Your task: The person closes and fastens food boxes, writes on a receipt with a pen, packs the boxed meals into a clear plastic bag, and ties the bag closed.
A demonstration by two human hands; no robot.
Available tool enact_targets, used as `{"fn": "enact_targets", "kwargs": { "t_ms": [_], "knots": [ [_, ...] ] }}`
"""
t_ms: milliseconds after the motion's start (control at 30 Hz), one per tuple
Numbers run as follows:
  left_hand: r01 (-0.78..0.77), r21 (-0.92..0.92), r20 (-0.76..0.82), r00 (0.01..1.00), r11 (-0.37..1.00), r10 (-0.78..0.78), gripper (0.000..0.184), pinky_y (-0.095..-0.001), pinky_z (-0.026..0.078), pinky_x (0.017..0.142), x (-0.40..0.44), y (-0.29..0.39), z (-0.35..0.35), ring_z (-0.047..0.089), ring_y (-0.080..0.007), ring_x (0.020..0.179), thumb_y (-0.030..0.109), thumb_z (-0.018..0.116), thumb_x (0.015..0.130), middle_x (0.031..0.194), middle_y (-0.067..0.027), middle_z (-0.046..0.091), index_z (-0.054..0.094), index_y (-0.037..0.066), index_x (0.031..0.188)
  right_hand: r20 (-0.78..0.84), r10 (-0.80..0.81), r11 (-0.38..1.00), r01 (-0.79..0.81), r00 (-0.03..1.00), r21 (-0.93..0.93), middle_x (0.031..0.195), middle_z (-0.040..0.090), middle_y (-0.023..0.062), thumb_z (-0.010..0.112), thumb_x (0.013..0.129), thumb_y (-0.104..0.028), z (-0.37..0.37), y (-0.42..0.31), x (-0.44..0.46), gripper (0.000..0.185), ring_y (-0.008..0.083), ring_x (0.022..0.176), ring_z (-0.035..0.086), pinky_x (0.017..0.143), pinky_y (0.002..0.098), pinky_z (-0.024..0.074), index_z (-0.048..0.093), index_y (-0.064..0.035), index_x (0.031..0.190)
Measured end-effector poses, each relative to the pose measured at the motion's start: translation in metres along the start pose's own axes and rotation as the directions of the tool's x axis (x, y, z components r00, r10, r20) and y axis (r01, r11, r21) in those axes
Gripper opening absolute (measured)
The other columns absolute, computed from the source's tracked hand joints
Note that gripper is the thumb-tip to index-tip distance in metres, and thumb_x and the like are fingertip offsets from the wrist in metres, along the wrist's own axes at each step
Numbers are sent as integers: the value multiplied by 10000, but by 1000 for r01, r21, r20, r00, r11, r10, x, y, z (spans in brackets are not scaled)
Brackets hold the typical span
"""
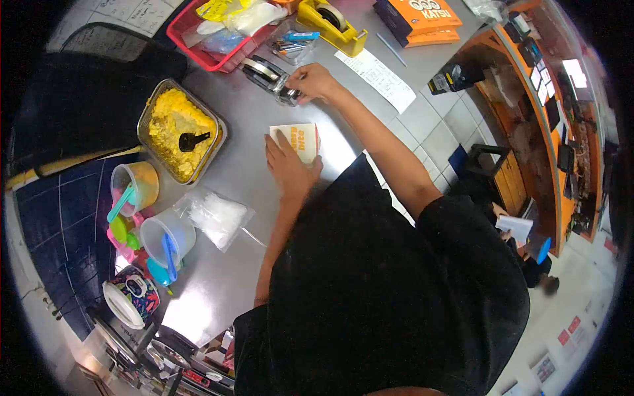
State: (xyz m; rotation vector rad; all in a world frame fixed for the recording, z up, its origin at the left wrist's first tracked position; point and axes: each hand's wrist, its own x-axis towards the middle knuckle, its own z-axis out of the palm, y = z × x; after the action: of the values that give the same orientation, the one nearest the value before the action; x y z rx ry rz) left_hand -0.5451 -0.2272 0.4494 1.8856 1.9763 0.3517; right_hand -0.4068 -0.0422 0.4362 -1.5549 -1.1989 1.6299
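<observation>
A small white paper food box (305,138) with orange lettering lies on the steel table. My left hand (290,170) grips it, fingers over the top and thumb along the near right side. Farther out, my right hand (314,84) is closed at the cutter end of a black tape dispenser (263,71), fingers pinched where the adhesive tape comes off. The tape end itself is mostly hidden by the fingers. The dispenser stands beside a red basket (228,63) of plastic packs.
A metal tray (142,125) of yellow shreds with a black scoop is at left. Below it are plastic tubs (150,241) and a bag of white material (221,221). A yellow tape dispenser (353,43), receipt (376,76) and orange boxes (422,20) lie at the back. Another person (522,237) is at right.
</observation>
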Motion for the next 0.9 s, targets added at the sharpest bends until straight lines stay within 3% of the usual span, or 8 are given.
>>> {"fn": "enact_targets", "kwargs": {
  "t_ms": [167,300,400,500,600,700,767,900],
  "knots": [
    [18,33,23,1000,999,-19,1145,-564,288,1117,3,-2,1,309,-517,1347,391,805,685,1481,-387,242,159,-36,1528,-33,-27,949,36,999,314,763,668,67,753,836,-167,5,2,-29,179,139,630,611,550,269,536,726,8,863],
    [79,26,56,995,997,-81,1193,-576,316,1084,6,7,-6,338,-506,1311,398,817,662,1449,-360,270,125,5,1551,-84,-208,894,224,975,388,1068,703,109,721,844,-98,3,51,-37,111,137,749,661,731,262,563,711,5,884],
    [132,78,73,988,988,-138,1221,-556,339,1058,11,12,-5,368,-473,1279,392,812,634,1413,-323,296,103,49,1568,-253,-368,921,388,895,30,820,719,92,735,801,-155,9,66,-29,159,143,723,663,718,295,551,717,3,809],
    [157,87,105,981,984,-166,1229,-544,349,1040,16,16,-8,375,-455,1274,383,804,619,1379,-301,321,94,74,1574,-260,-402,912,359,878,-198,845,732,124,726,783,-167,4,59,-21,169,145,755,683,763,302,551,707,1,788],
    [147,88,90,984,985,-155,1222,-538,368,1026,16,15,-8,399,-454,1249,385,807,617,1351,-295,339,115,71,1574,-222,-362,929,329,906,-171,851,731,145,735,788,-188,-8,50,-39,186,147,768,685,768,309,550,712,-5,812],
    [146,-163,129,984,976,-125,1186,-514,404,1026,14,-5,-10,439,-432,1229,349,818,643,1333,-289,355,141,59,1573,2,-390,913,387,921,-131,869,734,114,729,819,-176,-33,45,-75,177,142,798,683,753,316,556,714,-19,899],
    [188,-469,217,972,863,-93,1147,-483,428,1031,17,-20,-14,460,-408,1234,303,821,677,1332,-281,365,151,43,1571,361,-280,955,218,890,202,964,713,43,678,939,-169,-49,30,-111,202,112,861,666,791,280,552,678,0,1051],
    [268,-803,343,938,532,45,1059,-429,453,1041,13,-18,-29,464,-359,1278,194,796,754,1362,-250,370,143,14,1568,565,-137,990,100,813,97,917,686,17,667,958,-182,-46,11,-148,196,96,815,643,770,264,547,671,-19,1065]
  ]
}}
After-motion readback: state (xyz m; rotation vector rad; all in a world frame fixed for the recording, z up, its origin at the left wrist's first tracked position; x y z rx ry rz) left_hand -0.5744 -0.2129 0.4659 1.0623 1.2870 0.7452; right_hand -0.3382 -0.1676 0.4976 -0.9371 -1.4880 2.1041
